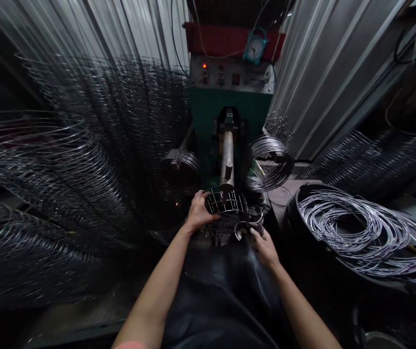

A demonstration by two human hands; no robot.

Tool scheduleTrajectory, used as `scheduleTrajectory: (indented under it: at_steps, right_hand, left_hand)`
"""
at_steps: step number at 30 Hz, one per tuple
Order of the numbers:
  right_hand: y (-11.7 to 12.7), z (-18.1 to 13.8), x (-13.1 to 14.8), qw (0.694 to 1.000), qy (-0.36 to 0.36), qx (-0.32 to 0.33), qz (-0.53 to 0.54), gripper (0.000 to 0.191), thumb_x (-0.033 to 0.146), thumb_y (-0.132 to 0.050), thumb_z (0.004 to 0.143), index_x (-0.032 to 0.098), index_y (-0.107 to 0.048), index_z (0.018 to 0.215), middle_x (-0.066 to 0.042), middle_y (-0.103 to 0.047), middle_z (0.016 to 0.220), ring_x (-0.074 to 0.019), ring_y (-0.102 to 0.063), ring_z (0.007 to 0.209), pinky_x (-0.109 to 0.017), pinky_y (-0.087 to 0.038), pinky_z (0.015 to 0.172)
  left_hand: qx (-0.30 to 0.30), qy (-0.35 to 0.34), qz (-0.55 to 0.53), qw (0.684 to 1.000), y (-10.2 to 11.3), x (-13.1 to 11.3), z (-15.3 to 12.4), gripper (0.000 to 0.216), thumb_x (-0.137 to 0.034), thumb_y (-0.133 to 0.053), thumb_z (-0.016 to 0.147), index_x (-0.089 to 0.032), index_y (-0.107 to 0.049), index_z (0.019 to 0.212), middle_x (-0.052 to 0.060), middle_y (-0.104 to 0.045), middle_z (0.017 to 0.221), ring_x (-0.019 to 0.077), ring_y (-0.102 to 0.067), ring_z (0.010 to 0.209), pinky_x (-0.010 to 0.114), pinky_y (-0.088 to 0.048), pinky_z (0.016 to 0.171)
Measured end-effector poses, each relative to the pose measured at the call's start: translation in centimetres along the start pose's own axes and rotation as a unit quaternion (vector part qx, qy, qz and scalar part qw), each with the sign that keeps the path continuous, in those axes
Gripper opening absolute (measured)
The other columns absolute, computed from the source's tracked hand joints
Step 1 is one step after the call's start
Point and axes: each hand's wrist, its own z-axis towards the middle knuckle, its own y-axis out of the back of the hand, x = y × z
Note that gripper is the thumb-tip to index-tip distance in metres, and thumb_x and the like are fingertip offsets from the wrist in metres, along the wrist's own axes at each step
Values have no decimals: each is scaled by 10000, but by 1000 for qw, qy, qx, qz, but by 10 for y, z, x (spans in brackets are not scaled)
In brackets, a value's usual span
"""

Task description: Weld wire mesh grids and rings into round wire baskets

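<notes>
A round wire basket (232, 201) sits under the tip of the machine's electrode arm (227, 165). My left hand (199, 213) grips the left side of this basket, thumb and fingers closed on its wires. Low and to the right of it, my right hand (264, 242) is closed round a small, curved, shiny metal piece (240, 230). A dark covering or part shows at those fingers; I cannot make out which. The basket's lower part is lost in shadow.
Behind stands a green machine (204, 111) with a lit red lamp and a clock (255, 47). Wire coils (270, 162) hang beside the arm. Tall stacks of wire rings (84, 169) crowd the left. A black tub (302, 218) of wire rings (346, 223) stands right.
</notes>
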Motion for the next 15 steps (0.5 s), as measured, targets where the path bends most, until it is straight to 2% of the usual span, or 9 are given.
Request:
scheduleTrajectory:
  at_steps: [2, 5, 8, 10, 12, 15]
  right_hand:
    - [13, -23, -30, 999, -40, -19, 11, 394, 471, -539, 789, 172, -614, 1033, -50, -662, 817, -197, -633, 756, -307, -521, 653]
    - [24, -53, -71, 996, -46, -60, -36, 366, 455, -550, 760, 209, -590, 1028, -64, -667, 934, -213, -636, 890, -331, -520, 752]
    - [28, -63, -90, 989, -73, -120, -35, 346, 441, -578, 728, 216, -568, 990, -67, -666, 937, -218, -634, 911, -338, -516, 781]
    - [31, -57, -92, 977, -124, -166, 54, 319, 419, -604, 707, 223, -555, 953, -33, -656, 841, -191, -644, 771, -307, -537, 656]
    - [37, -45, -88, 948, -184, -188, 178, 282, 366, -647, 673, 228, -551, 900, 21, -612, 712, -144, -612, 601, -248, -511, 499]
    - [49, -29, -79, 910, -235, -157, 305, 231, 263, -682, 646, 219, -559, 837, 59, -547, 603, -107, -566, 499, -209, -489, 423]
  left_hand:
    - [-9, 11, 3, 1000, 0, 2, 7, 822, -269, -805, 438, -195, -486, 1192, 100, -418, 1334, 312, -369, 1292, 434, -320, 1085]
    - [-14, 26, 7, 1000, 0, 5, 17, 777, -284, -798, 471, -173, -493, 1177, 116, -453, 1293, 309, -401, 1267, 424, -338, 1069]
    - [-13, 18, 12, 1000, -2, 5, 23, 769, -316, -799, 493, -154, -493, 1180, 122, -481, 1259, 296, -436, 1234, 413, -357, 1049]
    - [-8, 18, 20, 1000, -1, 3, 25, 786, -337, -801, 500, -150, -487, 1196, 131, -477, 1273, 296, -435, 1237, 412, -360, 1042]
    - [13, 24, 24, 999, 4, 3, 24, 848, -378, -800, 511, -152, -451, 1249, 155, -421, 1345, 311, -387, 1282, 441, -324, 1061]
    - [69, 31, 21, 997, 14, 14, 12, 1082, -440, -814, 491, -196, -265, 1390, 186, -215, 1488, 348, -175, 1387, 568, -143, 1098]
